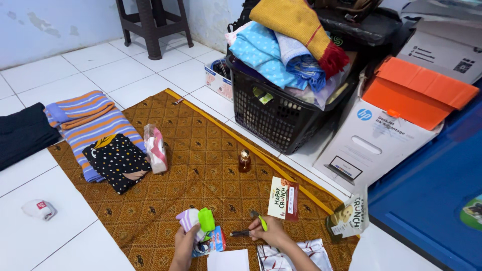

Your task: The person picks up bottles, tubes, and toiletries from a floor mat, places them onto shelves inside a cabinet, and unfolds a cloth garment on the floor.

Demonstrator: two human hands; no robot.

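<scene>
White tiled floor (150,70) carries a brown patterned cloth (201,170) and black laundry basket (281,115).

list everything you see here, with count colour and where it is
patterned cloth: 1, brown and gold, spread on the white tile floor
folded clothes: small stack, striped orange and purple with a black dotted piece on top, left end of the cloth
dark garment: 1, black, on the floor at far left
small bottle: 1, amber, upright mid-cloth
laundry basket: 1, black, piled with blue and yellow fabrics, beyond the cloth
cardboard box: 1, white, right of the basket
snack packets: 2, red and white, near the right hand
stool: 1, dark, by the wall
left hand: holds a green and white bundle
right hand: holds a green-handled tool
</scene>
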